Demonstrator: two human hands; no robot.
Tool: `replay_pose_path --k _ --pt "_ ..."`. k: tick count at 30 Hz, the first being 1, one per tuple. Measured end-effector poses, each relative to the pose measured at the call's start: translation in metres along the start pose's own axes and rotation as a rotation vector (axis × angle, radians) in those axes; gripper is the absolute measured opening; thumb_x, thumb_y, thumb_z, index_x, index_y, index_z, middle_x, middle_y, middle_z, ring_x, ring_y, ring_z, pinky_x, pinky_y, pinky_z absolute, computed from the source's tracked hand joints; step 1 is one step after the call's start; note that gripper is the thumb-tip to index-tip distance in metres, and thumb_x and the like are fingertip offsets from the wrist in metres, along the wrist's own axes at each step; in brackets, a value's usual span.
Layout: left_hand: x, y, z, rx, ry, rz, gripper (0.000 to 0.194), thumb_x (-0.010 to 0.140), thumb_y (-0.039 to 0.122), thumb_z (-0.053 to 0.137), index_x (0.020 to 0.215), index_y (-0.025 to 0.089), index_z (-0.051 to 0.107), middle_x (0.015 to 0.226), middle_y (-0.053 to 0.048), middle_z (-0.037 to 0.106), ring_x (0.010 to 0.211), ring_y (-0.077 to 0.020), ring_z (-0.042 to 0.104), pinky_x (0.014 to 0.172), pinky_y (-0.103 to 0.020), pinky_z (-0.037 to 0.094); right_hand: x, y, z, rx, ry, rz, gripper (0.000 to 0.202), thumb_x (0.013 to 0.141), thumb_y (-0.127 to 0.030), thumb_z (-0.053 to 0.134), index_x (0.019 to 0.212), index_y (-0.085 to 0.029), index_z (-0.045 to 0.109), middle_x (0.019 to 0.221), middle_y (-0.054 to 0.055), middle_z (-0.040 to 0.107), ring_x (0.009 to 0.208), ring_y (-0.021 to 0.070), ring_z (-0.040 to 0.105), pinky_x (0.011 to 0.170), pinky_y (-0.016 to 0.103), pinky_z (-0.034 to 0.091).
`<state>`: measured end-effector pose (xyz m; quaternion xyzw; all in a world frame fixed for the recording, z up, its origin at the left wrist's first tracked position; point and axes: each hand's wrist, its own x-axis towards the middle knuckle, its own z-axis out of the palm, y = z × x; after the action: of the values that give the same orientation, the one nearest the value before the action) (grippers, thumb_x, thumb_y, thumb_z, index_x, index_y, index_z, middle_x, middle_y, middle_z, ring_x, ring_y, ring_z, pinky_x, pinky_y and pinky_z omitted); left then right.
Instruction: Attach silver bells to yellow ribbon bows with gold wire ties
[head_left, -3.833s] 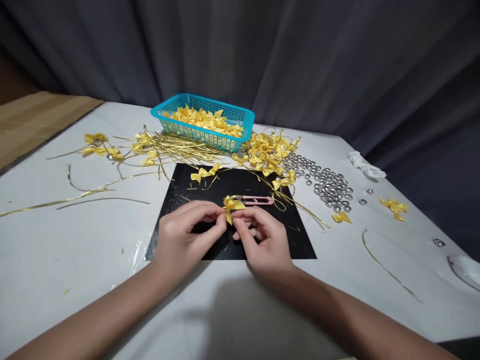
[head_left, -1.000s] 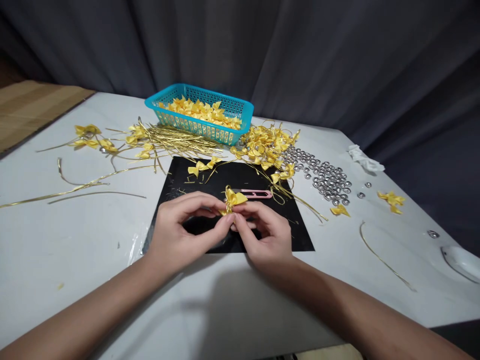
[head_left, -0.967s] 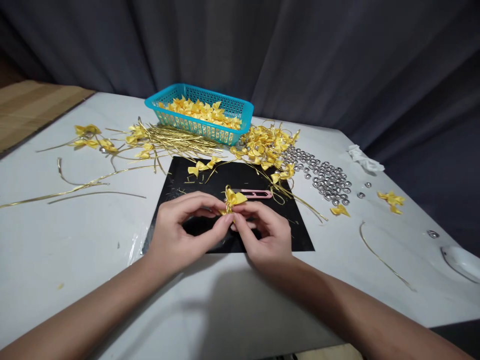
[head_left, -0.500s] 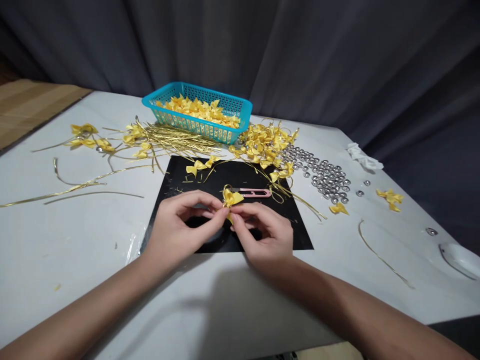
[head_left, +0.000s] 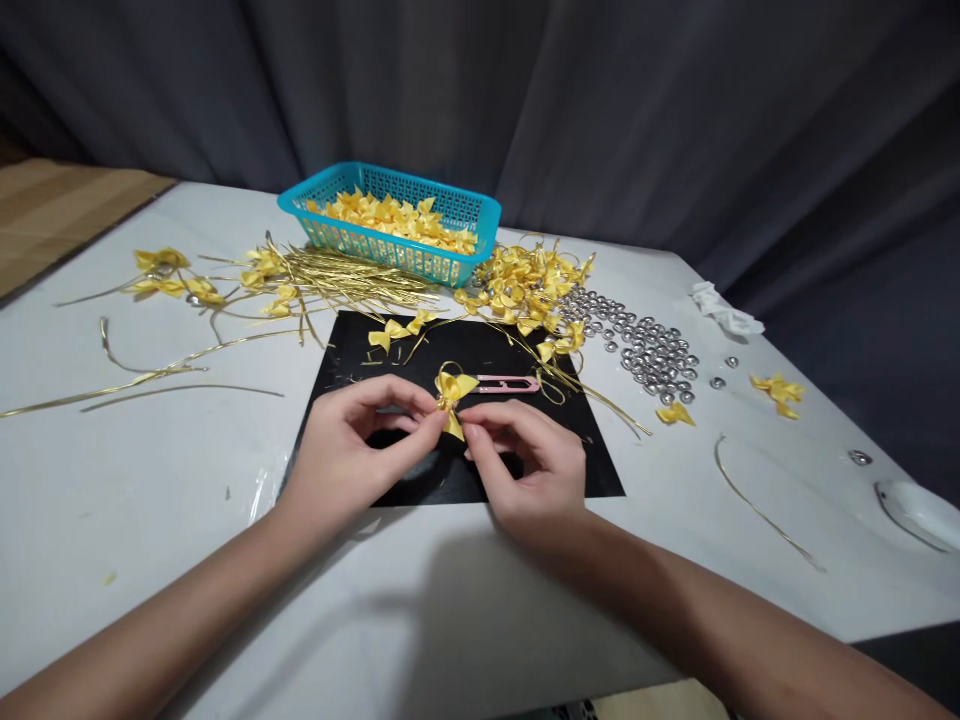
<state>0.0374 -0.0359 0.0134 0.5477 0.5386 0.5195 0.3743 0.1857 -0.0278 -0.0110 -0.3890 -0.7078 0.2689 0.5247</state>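
Note:
A yellow ribbon bow (head_left: 454,392) with a loop of gold cord at its top is held above the black mat (head_left: 420,490). My left hand (head_left: 364,435) pinches the bow's left side between thumb and fingertips. From the right, my right hand (head_left: 529,455) has thumb and forefinger closed at the bow's edge, near its lower part. Pink thread snips (head_left: 510,384) lie on the mat just behind my fingers. Two more yellow bows (head_left: 397,331) rest at the mat's back edge.
Behind the mat stands a blue basket (head_left: 390,245) of yellow bows. Gold cord pieces (head_left: 345,278) lie before it, a heap of corded bows (head_left: 529,280) and silver beads (head_left: 652,355) to the right. A white dish (head_left: 919,515) sits at the far right.
The bow has turned between my fingers and shifted slightly left; its lower part now shows more. My right fingertips have come slightly away from its middle. The whole view has shifted slightly.

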Motion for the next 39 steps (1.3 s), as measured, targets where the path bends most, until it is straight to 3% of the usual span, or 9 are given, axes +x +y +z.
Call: replay_pose_path --k 6,25,39 --pt "0.002 -0.002 -0.002 -0.051 -0.01 -0.03 0.006 0.068 0.019 0.071 0.071 0.017 0.066 0.07 0.003 0.067 0.063 -0.0065 0.061 0.058 -0.011 0.049 0.002 0.004 0.0 0.043 -0.024 0.127 0.009 0.079 -0.013 0.056 0.083 -0.016 0.064 0.077 0.004 0.067 0.064 0.0107 0.063 0.054 0.02 0.055" --pt "0.003 -0.007 -0.001 -0.03 -0.04 -0.085 0.006 0.068 0.023 0.072 0.071 0.018 0.07 0.07 0.001 0.071 0.064 -0.0087 0.064 0.058 -0.014 0.049 0.004 0.003 -0.002 0.08 -0.075 0.182 0.007 0.079 -0.015 0.056 0.08 -0.015 0.063 0.075 0.004 0.066 0.061 0.0109 0.062 0.052 0.021 0.054" --pt "0.011 -0.009 -0.003 -0.38 -0.11 -0.369 0.013 0.062 0.017 0.076 0.072 0.016 0.066 0.068 0.003 0.067 0.064 -0.0078 0.061 0.061 -0.016 0.047 0.004 0.005 -0.002 -0.015 -0.116 0.144 0.007 0.079 -0.015 0.056 0.08 -0.015 0.063 0.074 0.005 0.066 0.058 0.0105 0.061 0.049 0.02 0.052"
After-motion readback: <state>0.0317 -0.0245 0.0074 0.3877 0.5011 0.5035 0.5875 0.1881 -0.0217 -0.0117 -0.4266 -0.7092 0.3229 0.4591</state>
